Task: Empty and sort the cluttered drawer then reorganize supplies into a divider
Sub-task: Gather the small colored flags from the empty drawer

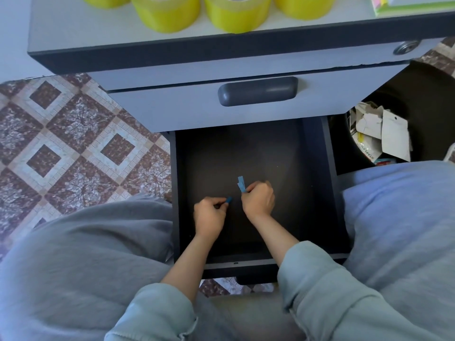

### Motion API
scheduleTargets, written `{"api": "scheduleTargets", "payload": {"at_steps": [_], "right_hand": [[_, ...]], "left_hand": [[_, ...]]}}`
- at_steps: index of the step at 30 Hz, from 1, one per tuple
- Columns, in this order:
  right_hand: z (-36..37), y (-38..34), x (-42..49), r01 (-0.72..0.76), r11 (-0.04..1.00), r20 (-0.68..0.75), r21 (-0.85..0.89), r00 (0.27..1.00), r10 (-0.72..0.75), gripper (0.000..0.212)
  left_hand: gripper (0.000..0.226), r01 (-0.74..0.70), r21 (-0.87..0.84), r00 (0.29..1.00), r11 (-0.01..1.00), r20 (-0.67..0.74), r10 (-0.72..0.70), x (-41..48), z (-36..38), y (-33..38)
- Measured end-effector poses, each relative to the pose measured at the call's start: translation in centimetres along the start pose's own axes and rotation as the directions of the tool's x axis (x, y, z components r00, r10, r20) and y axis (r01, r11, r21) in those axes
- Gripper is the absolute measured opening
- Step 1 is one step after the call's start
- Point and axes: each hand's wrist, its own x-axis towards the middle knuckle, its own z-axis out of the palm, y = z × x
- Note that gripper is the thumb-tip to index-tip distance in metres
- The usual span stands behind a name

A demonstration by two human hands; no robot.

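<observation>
Left grip (pixel 209 217) is pinching a small blue paper scrap (pixel 229 199), right grip (pixel 258 200) is holding blue paper strips (pixel 241 184), prob. clearing last bits from dark open drawer (pixel 246 148).

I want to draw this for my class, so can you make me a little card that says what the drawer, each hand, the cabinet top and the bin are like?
drawer: pulled open, dark inside
left hand: pinches a small blue piece
right hand: holds blue strips
cabinet top: four yellow tape rolls
bin: right of the drawer, holds torn packaging
</observation>
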Motion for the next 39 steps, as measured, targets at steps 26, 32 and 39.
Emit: {"api": "scheduleTargets", "payload": {"at_steps": [26, 32, 39], "right_hand": [[-0.1, -0.9, 0.0, 0.112, 0.993, 0.047, -0.028, 0.993, -0.111, 0.013], [-2.0, 0.0, 0.1, 0.042, 0.997, 0.122, 0.060, 0.991, -0.049, 0.015], [-7.2, -1.7, -1.1, 0.051, 0.965, 0.320, 0.257, 0.938, -0.134, 0.015]], "left_hand": [[0.024, 0.124, -0.125, 0.991, 0.984, 0.064, -0.116, 0.0, -0.4, 0.3], [0.022, 0.156, -0.262, 0.978, 0.952, 0.175, -0.112, -0.2, -1.6, 1.8], [0.022, -0.088, -0.237, 0.977, 0.967, 0.169, 0.130, -1.6, -4.0, 4.6]]}}
